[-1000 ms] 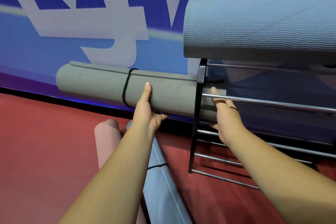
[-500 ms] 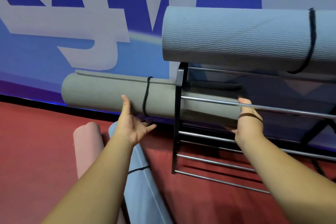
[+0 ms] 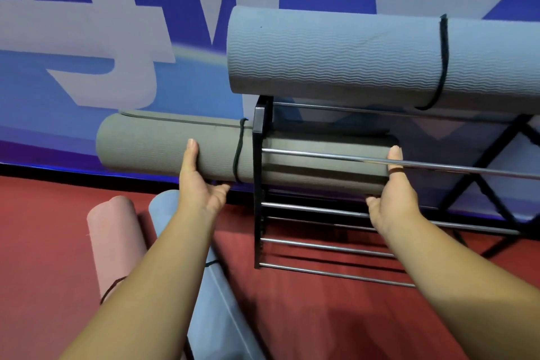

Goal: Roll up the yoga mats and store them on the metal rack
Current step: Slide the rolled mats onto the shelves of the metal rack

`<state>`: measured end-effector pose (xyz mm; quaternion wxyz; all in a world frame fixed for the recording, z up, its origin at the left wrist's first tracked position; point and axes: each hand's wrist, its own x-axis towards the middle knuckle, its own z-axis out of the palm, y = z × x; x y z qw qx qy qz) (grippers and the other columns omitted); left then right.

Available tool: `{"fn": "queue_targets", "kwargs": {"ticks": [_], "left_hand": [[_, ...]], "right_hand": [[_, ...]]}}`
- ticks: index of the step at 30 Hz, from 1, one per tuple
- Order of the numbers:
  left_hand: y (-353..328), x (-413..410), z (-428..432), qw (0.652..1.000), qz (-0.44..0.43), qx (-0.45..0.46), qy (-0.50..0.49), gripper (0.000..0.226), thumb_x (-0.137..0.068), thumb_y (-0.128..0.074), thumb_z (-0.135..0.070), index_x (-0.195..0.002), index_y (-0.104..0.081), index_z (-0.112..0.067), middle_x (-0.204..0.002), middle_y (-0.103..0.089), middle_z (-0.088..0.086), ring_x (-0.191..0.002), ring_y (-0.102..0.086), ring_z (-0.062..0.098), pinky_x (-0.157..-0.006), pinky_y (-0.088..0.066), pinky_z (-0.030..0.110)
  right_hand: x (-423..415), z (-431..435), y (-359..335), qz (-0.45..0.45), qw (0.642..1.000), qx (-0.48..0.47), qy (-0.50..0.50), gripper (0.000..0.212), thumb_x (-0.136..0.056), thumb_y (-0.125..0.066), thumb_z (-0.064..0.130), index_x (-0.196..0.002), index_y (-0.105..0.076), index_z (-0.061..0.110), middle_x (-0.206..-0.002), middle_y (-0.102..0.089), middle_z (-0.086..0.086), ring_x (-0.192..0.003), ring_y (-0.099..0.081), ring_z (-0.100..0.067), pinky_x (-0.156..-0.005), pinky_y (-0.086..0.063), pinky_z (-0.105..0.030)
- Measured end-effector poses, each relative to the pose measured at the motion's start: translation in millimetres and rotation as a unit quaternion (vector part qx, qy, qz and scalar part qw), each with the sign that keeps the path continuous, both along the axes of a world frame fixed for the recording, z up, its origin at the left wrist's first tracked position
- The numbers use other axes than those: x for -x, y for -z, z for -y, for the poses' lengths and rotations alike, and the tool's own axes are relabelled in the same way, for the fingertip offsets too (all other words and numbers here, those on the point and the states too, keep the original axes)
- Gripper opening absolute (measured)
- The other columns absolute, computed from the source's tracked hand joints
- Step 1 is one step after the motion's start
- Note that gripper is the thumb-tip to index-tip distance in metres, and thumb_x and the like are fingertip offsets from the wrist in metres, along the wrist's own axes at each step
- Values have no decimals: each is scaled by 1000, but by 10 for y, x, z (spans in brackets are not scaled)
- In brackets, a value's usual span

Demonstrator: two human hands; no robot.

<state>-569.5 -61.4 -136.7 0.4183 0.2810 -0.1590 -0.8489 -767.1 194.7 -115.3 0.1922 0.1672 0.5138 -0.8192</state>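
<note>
A rolled grey-green yoga mat (image 3: 146, 146) with a black band lies level, its right part inside the middle tier of the metal rack (image 3: 258, 184), behind a chrome bar. My left hand (image 3: 201, 184) supports its left part from below, fingers straight up its front, just left of the band. My right hand (image 3: 391, 199) is at the mat's right end inside the rack, palm underneath and fingers reaching up behind the bar. A rolled blue-grey mat (image 3: 336, 58) with a band rests on the rack's top tier.
Two more rolled mats lie on the red floor below my left arm: a pink mat (image 3: 114, 240) and a blue mat (image 3: 222, 316). A blue-and-white banner wall stands right behind the rack. The rack's lower tiers hold nothing that shows.
The grey-green mat has slid right, deeper into the rack; its band now sits by the rack's post. My right hand moved right with the mat's end, and my left hand followed.
</note>
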Motion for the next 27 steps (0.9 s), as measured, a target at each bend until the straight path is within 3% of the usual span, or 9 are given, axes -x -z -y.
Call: {"fn": "queue_targets", "kwargs": {"ticks": [2,4,7,10,14,17,20,22,27], "left_hand": [[-22,34,-56,1000,1,7,9,56,-88,-85,-46,-137,-69,-23,-125,-79,4,-122,-72,27,-97,-56,70],[-32,73,-115,999,-9,20,29,56,-92,-82,-46,-140,-67,-21,-129,-77,4,-123,-72,28,-99,-56,67],[-15,143,-190,997,-25,38,67,54,-98,-74,-45,-143,-64,-17,-132,-75,8,-122,-73,31,-107,-53,64],[31,153,-196,994,-20,46,94,59,-98,-74,-48,-145,-64,-14,-134,-74,11,-124,-71,33,-112,-49,66],[104,86,-189,987,11,49,156,62,-95,-73,-57,-141,-66,-15,-135,-73,13,-126,-69,39,-113,-46,68],[182,48,-137,972,63,63,217,79,-87,-75,-68,-147,-61,-18,-143,-67,17,-129,-65,46,-121,-38,65],[258,20,-50,957,111,76,257,115,-73,-77,-82,-164,-39,-23,-159,-48,22,-143,-52,49,-126,-28,65],[255,-6,-48,958,110,73,253,125,-67,-76,-88,-165,-35,-21,-159,-48,23,-141,-52,51,-123,-31,67],[169,-116,-35,984,134,62,99,96,-83,-68,-82,-156,-45,-24,-149,-55,16,-126,-63,45,-115,-42,67]], "right_hand": [[-22,-71,-20,20,999,41,-9,116,-61,-94,71,-157,-49,23,-162,-50,1,-147,-50,-25,-126,-37,-52],[-100,-81,-17,39,993,107,-30,100,-71,-93,58,-154,-50,21,-166,-46,-8,-150,-48,-32,-127,-35,-55],[-290,63,59,92,977,176,-75,104,-87,-85,50,-168,-27,19,-175,-21,-19,-156,-35,-45,-126,-31,-64],[-454,241,32,95,968,195,-126,107,-83,-88,54,-168,-29,25,-172,-27,-21,-152,-41,-47,-122,-37,-67],[-565,371,27,95,969,168,-157,114,-84,-88,53,-171,-19,31,-177,-14,-19,-154,-35,-49,-118,-41,-69],[-526,416,33,119,971,176,-110,110,-78,-95,49,-166,-31,32,-171,-29,-20,-148,-43,-51,-111,-48,-69],[-417,367,3,121,972,189,-74,93,-78,-96,44,-153,-44,27,-147,-53,-18,-123,-61,-49,-105,-52,-71],[-324,301,5,119,973,190,-54,95,-75,-97,45,-151,-44,26,-134,-58,-17,-112,-65,-46,-102,-53,-73],[-100,74,-7,105,974,198,-32,93,-71,-99,46,-146,-50,23,-132,-63,-17,-111,-67,-48,-90,-58,-73]]}}
